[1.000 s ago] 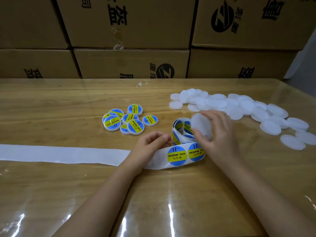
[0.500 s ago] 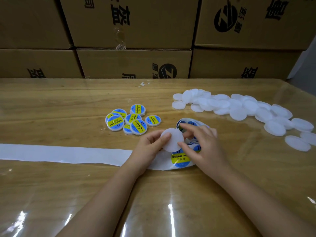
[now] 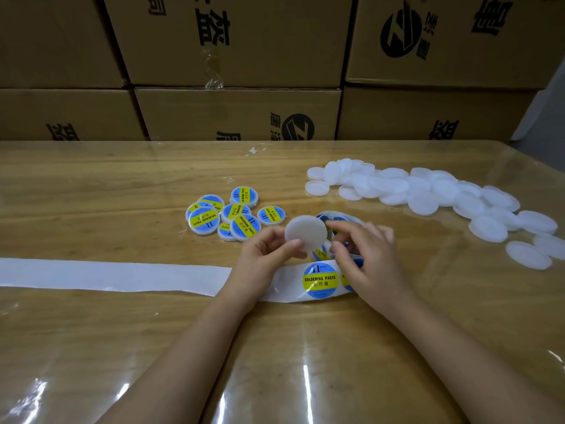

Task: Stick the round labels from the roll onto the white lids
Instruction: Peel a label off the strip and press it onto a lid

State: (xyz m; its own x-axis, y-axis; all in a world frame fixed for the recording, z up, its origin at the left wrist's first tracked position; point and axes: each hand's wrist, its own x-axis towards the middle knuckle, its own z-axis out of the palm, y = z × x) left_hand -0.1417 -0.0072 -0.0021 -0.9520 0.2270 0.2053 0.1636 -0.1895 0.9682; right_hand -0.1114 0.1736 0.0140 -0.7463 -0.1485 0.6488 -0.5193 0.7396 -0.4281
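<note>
**White lid (image 3: 305,232) in your left hand, beside the label roll (image 3: 323,216)**

The lid is plain white. Your left hand (image 3: 269,261) holds it up at 12 o'clock, just above the table (image 3: 91,185), pinching its lower edge between thumb and fingers, with its flat face towards you. Your right hand (image 3: 371,261) is at the lid's 3 o'clock. Its thumb and forefinger curve narrowly over the roll, and I cannot tell whether they grip anything.

A white backing strip (image 3: 122,275) runs from the roll towards 9 o'clock. One blue-and-yellow round label (image 3: 320,280) reading "SOLDERING PASTE" lies on it between your wrists. A cluster of labelled lids (image 3: 226,215) lies at 11 o'clock. A pile of plain lids (image 3: 428,191) spreads from 1 to 2 o'clock. Cardboard boxes (image 3: 244,111) are stacked behind the table.
</note>
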